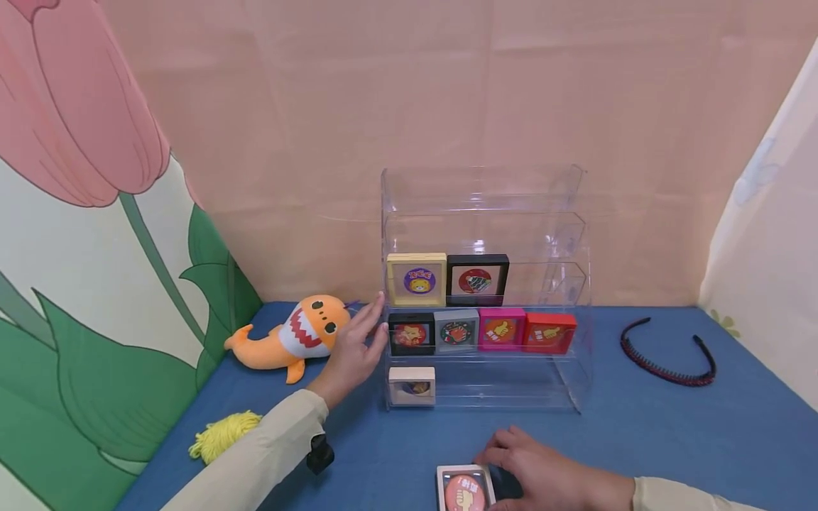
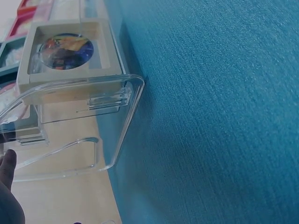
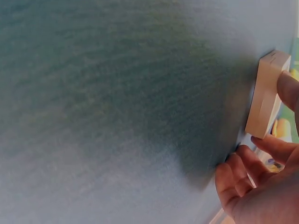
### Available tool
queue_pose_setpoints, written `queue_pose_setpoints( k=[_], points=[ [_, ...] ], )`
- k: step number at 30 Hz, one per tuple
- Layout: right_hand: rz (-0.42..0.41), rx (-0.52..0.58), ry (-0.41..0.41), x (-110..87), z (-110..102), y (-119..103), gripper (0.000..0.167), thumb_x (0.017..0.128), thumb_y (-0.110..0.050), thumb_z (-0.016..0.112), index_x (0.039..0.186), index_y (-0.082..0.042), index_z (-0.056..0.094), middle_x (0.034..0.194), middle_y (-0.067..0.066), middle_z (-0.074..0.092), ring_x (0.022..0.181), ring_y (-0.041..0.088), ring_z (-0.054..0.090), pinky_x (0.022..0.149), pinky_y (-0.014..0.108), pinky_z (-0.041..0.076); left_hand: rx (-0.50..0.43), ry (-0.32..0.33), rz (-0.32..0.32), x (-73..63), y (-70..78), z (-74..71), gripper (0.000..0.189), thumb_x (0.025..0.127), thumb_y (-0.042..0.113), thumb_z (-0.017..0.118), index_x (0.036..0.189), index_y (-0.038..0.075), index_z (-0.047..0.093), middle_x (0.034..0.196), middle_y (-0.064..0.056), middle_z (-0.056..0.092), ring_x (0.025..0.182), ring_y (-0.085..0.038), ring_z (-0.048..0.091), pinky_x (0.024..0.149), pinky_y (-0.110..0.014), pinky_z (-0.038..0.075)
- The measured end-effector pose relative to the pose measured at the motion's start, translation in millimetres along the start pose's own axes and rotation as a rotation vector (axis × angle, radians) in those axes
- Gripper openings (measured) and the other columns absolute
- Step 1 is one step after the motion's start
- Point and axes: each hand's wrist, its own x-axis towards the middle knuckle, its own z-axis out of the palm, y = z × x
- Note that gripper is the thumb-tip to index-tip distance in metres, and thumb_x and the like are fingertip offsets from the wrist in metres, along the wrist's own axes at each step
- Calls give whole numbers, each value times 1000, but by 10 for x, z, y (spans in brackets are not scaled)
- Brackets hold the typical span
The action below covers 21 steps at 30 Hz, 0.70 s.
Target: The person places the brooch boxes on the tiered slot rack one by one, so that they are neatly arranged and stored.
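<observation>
A clear acrylic tiered display stand (image 1: 486, 380) stands on the blue table. My left hand (image 1: 354, 348) reaches up to its left side, fingers extended, fingertips right at the side panel. In the left wrist view only a fingertip (image 2: 8, 168) shows beside the clear panel (image 2: 133, 93). At the table's near edge my right hand (image 1: 533, 465) holds a small light-coloured framed badge (image 1: 465, 491) with a red round picture. In the right wrist view, thumb and forefinger span the frame (image 3: 266, 95) end to end, close over the cloth, with the other fingers curled near the table.
The stand carries several small framed badges: cream (image 1: 417, 279) and black (image 1: 477, 279) above, a row with a red one (image 1: 549, 333) in the middle, a white one (image 1: 412, 387) at bottom left. An orange shark plush (image 1: 268, 353) and yellow yarn (image 1: 224, 434) lie left, a dark headband (image 1: 667, 374) right.
</observation>
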Motion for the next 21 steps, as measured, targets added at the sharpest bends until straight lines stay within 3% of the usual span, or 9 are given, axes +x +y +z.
queue_pose_setpoints(
  k=[3,5,7,11,15,21],
  points=[
    [-65,-12,28,16,178,365,47,85,-52,63,125,-28,58,110,-18,51,99,2,43,76,28,49,-3,4,-4,-7,1,-4,57,93,6,59,145,6,37,143,-8,43,127,-23,45,97,-35,41],
    [-51,8,30,24,229,452,47,84,-52,64,125,-30,57,110,-19,51,99,2,43,78,29,50,-2,6,-4,-9,3,-5,57,92,6,60,145,6,37,143,-8,43,127,-23,45,97,-35,41],
    [-7,35,17,12,183,342,47,83,-53,64,124,-29,58,109,-18,52,99,2,45,79,30,51,-1,9,0,-12,5,-7,57,92,5,60,145,6,37,143,-8,43,127,-24,45,97,-35,41],
    [63,88,30,-30,1,-127,45,82,-47,69,118,-20,61,104,-18,54,95,2,49,80,28,52,-3,9,5,-13,4,-10,57,92,5,60,145,6,37,143,-8,43,127,-23,45,96,-34,41],
    [0,168,78,-74,-86,-393,35,85,-36,70,112,-15,61,103,-16,59,91,1,54,77,25,52,-6,16,13,-11,-2,-8,57,92,5,60,145,6,37,143,-8,43,127,-23,45,96,-34,41],
    [-169,325,165,-111,-86,-445,15,92,-16,63,105,-9,63,95,-7,66,80,3,61,64,25,54,-2,22,19,-6,0,5,57,92,4,60,144,5,38,143,-8,44,126,-23,45,97,-34,41]
  ],
)
